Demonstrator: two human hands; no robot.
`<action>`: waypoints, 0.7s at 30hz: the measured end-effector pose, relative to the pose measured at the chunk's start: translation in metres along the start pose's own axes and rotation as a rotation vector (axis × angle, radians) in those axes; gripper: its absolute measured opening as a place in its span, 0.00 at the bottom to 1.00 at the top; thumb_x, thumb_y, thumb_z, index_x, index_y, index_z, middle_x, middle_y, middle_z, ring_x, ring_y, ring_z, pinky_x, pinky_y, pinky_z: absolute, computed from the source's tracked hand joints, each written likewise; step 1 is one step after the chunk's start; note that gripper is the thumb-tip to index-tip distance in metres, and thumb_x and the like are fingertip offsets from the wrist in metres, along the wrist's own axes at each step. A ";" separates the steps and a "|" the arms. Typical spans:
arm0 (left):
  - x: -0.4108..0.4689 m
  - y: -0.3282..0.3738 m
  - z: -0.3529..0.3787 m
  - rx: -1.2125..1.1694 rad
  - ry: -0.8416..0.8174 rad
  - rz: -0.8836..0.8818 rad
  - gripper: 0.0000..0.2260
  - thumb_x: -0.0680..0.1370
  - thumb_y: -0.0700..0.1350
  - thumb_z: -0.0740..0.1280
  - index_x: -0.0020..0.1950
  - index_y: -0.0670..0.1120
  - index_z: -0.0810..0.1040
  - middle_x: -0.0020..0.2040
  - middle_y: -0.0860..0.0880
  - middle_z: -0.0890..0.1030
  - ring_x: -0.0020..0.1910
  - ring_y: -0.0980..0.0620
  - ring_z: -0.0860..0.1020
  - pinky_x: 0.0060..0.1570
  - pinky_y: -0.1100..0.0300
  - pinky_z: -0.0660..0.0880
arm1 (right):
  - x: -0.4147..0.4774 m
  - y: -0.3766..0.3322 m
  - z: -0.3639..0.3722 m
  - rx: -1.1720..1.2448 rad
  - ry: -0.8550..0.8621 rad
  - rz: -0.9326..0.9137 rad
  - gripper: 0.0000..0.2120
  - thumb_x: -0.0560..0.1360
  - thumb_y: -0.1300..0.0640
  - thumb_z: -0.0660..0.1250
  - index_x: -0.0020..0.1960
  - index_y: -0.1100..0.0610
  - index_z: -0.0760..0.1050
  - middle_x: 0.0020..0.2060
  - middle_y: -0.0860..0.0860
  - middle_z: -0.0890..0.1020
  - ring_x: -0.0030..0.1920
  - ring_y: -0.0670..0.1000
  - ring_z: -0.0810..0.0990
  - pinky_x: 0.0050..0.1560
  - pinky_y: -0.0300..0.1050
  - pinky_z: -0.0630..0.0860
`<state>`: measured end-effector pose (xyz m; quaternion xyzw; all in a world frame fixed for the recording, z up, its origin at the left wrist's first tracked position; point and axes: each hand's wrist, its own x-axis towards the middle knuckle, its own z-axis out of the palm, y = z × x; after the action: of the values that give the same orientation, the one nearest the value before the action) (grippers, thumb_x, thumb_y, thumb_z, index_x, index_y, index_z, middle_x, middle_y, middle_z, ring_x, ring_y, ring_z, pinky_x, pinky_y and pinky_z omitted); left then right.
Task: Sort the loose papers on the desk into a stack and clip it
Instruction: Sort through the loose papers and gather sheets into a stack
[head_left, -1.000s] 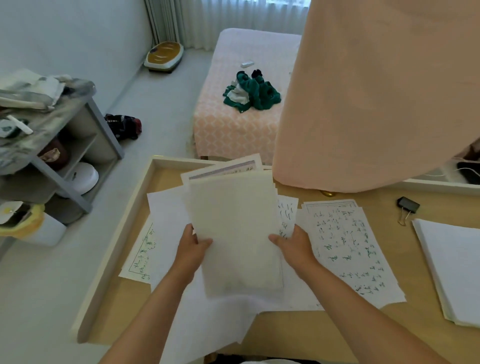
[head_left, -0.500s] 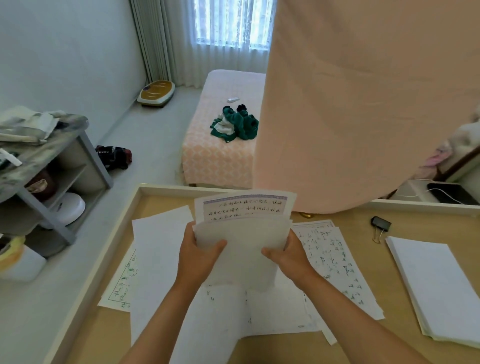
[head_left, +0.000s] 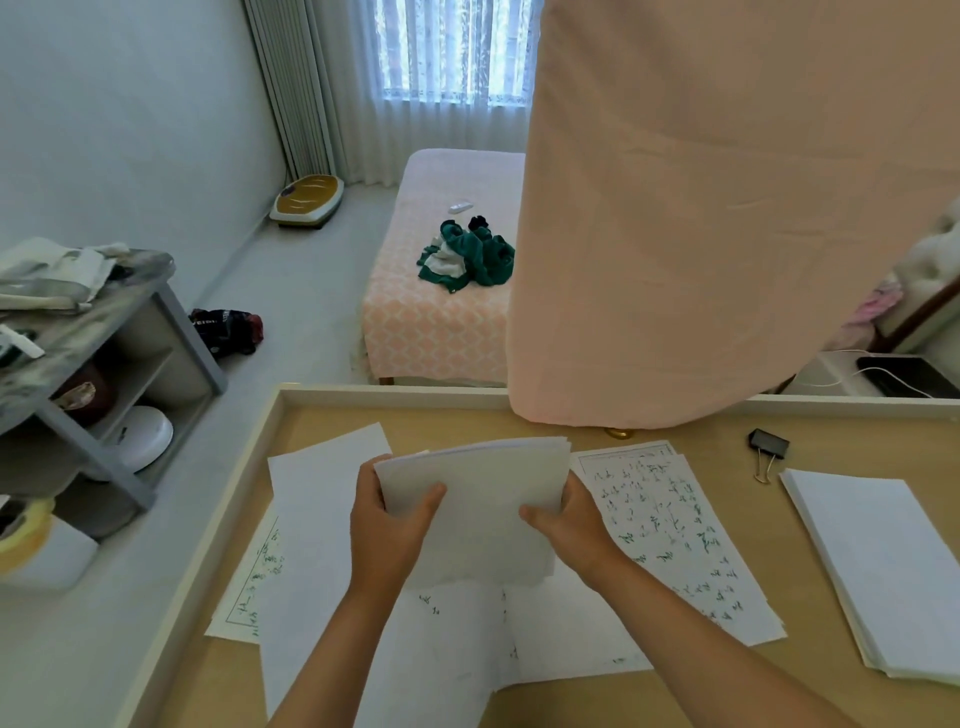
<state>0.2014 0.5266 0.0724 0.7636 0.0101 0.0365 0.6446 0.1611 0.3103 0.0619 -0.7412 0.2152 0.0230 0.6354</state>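
Biggest thing in front of me was the pink cloth (head_left: 727, 208) hanging down over the far edge of the desk (head_left: 727, 452), right of the middle, with its hem reaching the wood. Most of the near-left half of the desk was covered by the loose papers (head_left: 322, 519), all overlapping. There were blank sheets toward the left edge, and one lined sheet (head_left: 249, 587) poked out over the left rim. A handwritten sheet (head_left: 675, 540) lay angled just right of my hands, with a few more tucked under it. Over by the right edge sat a squared-up white stack (head_left: 883, 571), apart from the mess. I had a bundle of sheets (head_left: 478, 499) held up on end over the middle of the spread, blank side toward me and top edges roughly level. Couldn't tell if its bottom edge was touching the papers underneath. My left hand (head_left: 387, 535) gripped the bundle's left side, thumb across the front and fingers wrapped behind. My right hand (head_left: 571, 525) did the same on the right side, thumb in front and fingers out of sight at the back. Smallest bit was the black binder clip (head_left: 769, 444), lying on bare wood near the far edge between the handwritten sheet and the white stack, touching neither.
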 end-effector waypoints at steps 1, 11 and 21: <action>0.003 -0.004 -0.001 0.021 -0.028 -0.023 0.22 0.71 0.46 0.77 0.58 0.54 0.70 0.50 0.60 0.77 0.48 0.62 0.78 0.42 0.65 0.76 | 0.000 0.001 0.001 -0.010 -0.002 0.008 0.23 0.73 0.63 0.72 0.64 0.48 0.72 0.56 0.44 0.81 0.57 0.46 0.79 0.57 0.47 0.77; 0.026 -0.027 0.042 0.231 -0.388 -0.283 0.17 0.77 0.34 0.57 0.61 0.50 0.64 0.53 0.53 0.74 0.52 0.50 0.75 0.48 0.54 0.75 | 0.010 0.011 -0.028 -0.127 0.167 0.124 0.15 0.75 0.67 0.62 0.57 0.51 0.75 0.49 0.46 0.82 0.49 0.46 0.81 0.44 0.39 0.77; -0.018 -0.034 0.233 0.412 -0.689 -0.429 0.10 0.78 0.39 0.59 0.59 0.44 0.68 0.52 0.43 0.77 0.43 0.50 0.76 0.44 0.53 0.77 | 0.032 0.090 -0.197 -0.268 0.318 0.314 0.20 0.76 0.69 0.57 0.65 0.54 0.68 0.48 0.46 0.78 0.44 0.48 0.78 0.35 0.40 0.72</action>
<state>0.2002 0.3022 -0.0003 0.8240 -0.0399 -0.3569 0.4382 0.1112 0.1048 0.0055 -0.7707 0.4199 0.0327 0.4782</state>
